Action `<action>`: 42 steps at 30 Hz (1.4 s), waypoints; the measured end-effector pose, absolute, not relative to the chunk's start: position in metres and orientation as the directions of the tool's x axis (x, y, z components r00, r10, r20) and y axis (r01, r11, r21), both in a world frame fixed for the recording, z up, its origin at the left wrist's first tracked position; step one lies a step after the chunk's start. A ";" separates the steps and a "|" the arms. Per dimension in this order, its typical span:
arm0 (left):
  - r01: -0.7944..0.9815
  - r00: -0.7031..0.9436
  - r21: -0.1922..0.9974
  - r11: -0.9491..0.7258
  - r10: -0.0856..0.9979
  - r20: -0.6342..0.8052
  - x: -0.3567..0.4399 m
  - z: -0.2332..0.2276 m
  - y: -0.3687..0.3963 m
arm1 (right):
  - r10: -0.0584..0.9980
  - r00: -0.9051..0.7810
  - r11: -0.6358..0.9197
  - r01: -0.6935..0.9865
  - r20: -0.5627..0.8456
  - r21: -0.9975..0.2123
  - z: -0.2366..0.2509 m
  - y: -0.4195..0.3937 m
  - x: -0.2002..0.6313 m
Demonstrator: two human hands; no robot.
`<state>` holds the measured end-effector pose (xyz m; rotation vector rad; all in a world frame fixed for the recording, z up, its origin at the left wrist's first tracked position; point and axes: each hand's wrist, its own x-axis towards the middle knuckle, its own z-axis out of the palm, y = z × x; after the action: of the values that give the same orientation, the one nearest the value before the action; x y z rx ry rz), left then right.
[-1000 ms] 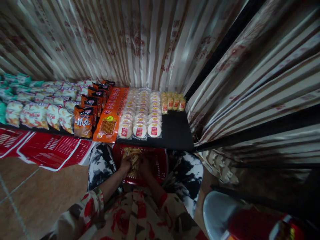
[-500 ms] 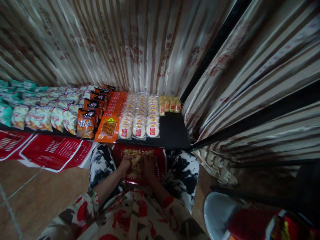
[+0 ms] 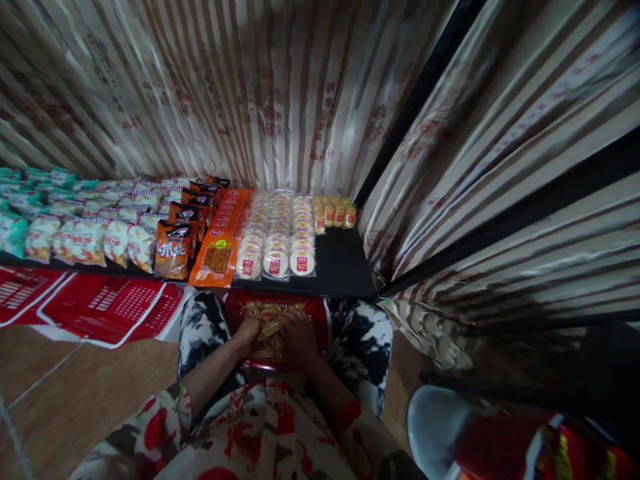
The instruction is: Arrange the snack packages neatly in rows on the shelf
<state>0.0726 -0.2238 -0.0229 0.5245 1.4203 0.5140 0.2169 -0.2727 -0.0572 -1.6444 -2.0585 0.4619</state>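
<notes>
A red basket point(image 3: 320, 313) sits on my lap, holding small yellow-wrapped snack packets point(image 3: 270, 348). My left hand point(image 3: 249, 331) is closed around yellow packets over the basket's left side. From the right, my right hand point(image 3: 299, 333) reaches in with bent fingers pressed on the same packets; its fingertips are partly hidden. On the black shelf point(image 3: 343, 263) just ahead, several more yellow packets point(image 3: 339, 215) stand upright at the back right. Left of them are rows of round white crackers point(image 3: 276, 263) in clear wrappers.
Orange flat packs point(image 3: 218, 257), orange-and-black bags point(image 3: 171, 250), white bags point(image 3: 80, 240) and green bags point(image 3: 13, 233) line the shelf leftward. Striped curtains point(image 3: 280, 87) and black poles point(image 3: 415, 107) enclose it. Red baskets point(image 3: 115, 303) stand below left; a pale stool point(image 3: 435, 420) is at lower right.
My right hand has shifted up and left onto the packets beside my left hand, its fingers now more visible. My left hand stays almost in place. The camera view has turned slightly.
</notes>
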 end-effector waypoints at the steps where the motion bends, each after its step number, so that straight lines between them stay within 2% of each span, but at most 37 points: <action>1: -0.014 0.070 0.620 0.784 0.619 -0.782 0.073 -0.023 -0.223 | 0.968 -0.202 0.250 0.815 0.149 -0.523 -0.055 -0.273 0.219; 10: 0.015 0.155 0.600 0.800 0.591 -0.792 0.076 -0.003 -0.217 | 0.941 -0.302 0.336 0.772 0.154 -0.540 -0.042 -0.272 0.235; 15: -0.003 0.237 0.574 0.819 0.558 -0.795 0.083 0.015 -0.216 | 0.958 -0.249 0.287 0.767 0.145 -0.574 -0.027 -0.272 0.244; 21: -0.021 0.316 0.613 0.790 0.587 -0.745 0.090 0.033 -0.212 | 0.960 -0.191 0.278 0.723 0.204 -0.632 -0.014 -0.271 0.253; 26: -0.047 0.341 0.607 0.794 0.584 -0.737 0.095 0.043 -0.207 | 0.986 -0.064 0.157 0.673 0.154 -0.723 -0.009 -0.269 0.260; 32: -0.032 0.364 0.619 0.785 0.586 -0.724 0.108 0.051 -0.198 | 0.993 0.061 0.055 0.547 0.105 -0.835 -0.002 -0.266 0.269; 38: 0.014 0.382 0.647 0.763 0.593 -0.708 0.125 0.063 -0.189 | 0.987 0.153 -0.009 0.315 0.041 -0.949 0.004 -0.264 0.277; 42: 0.028 0.376 0.681 0.731 0.624 -0.685 0.136 0.070 -0.184 | 0.976 0.216 -0.029 0.199 0.015 -0.980 0.004 -0.261 0.282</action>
<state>0.1362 -0.1838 0.0704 0.6753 1.1365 0.4203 0.2816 -0.2613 0.0043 -1.4559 -1.1837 0.9483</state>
